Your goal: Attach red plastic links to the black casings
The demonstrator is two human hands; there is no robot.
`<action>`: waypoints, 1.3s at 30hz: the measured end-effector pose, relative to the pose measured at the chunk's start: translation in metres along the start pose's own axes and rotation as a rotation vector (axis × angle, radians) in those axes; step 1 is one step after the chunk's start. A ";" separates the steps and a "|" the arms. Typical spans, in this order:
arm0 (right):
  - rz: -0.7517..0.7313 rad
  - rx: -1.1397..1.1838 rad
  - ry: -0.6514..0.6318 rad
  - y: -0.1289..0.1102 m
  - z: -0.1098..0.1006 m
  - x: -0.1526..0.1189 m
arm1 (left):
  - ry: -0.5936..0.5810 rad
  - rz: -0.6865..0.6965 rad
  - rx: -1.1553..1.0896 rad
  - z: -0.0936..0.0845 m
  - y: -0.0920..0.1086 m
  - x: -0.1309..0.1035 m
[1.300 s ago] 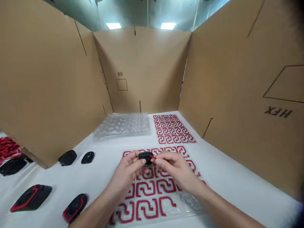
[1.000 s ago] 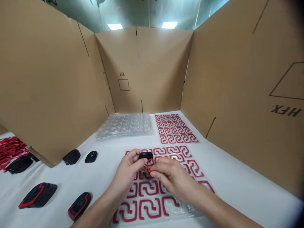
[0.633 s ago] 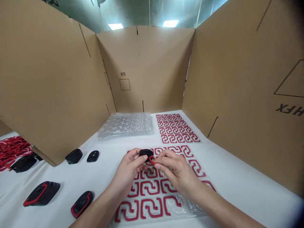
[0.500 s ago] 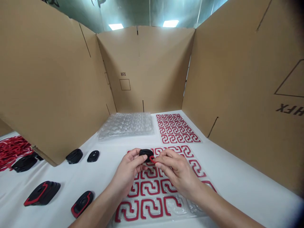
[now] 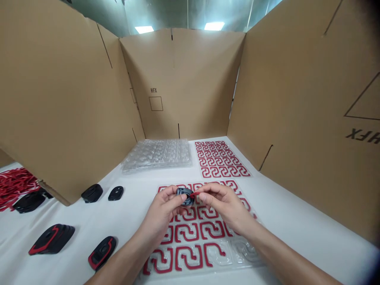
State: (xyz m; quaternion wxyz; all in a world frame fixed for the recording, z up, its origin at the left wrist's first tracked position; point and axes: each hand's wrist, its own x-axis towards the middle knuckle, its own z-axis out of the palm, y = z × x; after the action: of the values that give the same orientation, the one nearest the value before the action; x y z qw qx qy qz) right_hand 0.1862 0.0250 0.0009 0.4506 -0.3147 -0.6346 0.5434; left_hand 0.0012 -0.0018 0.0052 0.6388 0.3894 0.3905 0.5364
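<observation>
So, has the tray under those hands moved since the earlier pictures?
No, the front tray keeps its place relative to the cardboard back wall; only the view shifted slightly.

Your widest passage is on the right, over bare counter (image 5: 299, 229) between the near tray (image 5: 244, 249) and the right panel (image 5: 297, 103), which walls off that side. The back panel (image 5: 190, 79) closes the far end; before it, the clear stack (image 5: 157, 155) and the far tray (image 5: 219, 166) leave you a narrow gap. Above the near tray, your left hand (image 5: 164, 206) and right hand (image 5: 224, 202), with the dark case (image 5: 187, 196) and red strip (image 5: 195, 194) between them, block the middle. The left panel (image 5: 62, 99) bars that side; nearer you, a lane runs between the black-and-red stack (image 5: 53, 239) and the black-and-red part (image 5: 102, 252), which sits just beside your left forearm (image 5: 127, 253).
</observation>
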 end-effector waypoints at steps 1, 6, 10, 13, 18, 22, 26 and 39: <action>0.005 0.000 -0.008 0.000 0.000 0.000 | 0.003 -0.002 -0.003 0.000 0.000 0.000; -0.018 -0.106 -0.048 -0.005 -0.003 0.001 | 0.040 -0.016 -0.057 -0.002 0.003 0.000; -0.027 -0.157 -0.078 -0.007 -0.002 0.002 | 0.046 0.006 -0.101 -0.001 0.009 -0.001; 0.054 -0.073 -0.079 -0.004 -0.003 0.002 | 0.029 0.003 -0.104 0.000 0.011 -0.002; 0.211 0.282 -0.120 0.003 -0.007 0.003 | -0.002 0.029 -0.114 0.000 0.010 -0.003; 0.244 0.461 -0.121 0.002 -0.008 0.005 | 0.007 0.030 -0.136 0.001 0.009 -0.004; 0.221 0.498 -0.067 0.000 -0.008 0.006 | 0.044 0.062 -0.151 0.003 0.010 -0.005; 0.239 0.429 -0.078 0.008 -0.003 0.005 | 0.078 0.076 -0.092 0.006 0.008 -0.005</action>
State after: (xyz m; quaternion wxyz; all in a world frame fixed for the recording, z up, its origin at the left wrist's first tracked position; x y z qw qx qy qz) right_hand 0.1858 0.0324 -0.0056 0.4148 -0.2636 -0.4799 0.7267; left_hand 0.0028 -0.0067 0.0151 0.6195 0.3532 0.3751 0.5923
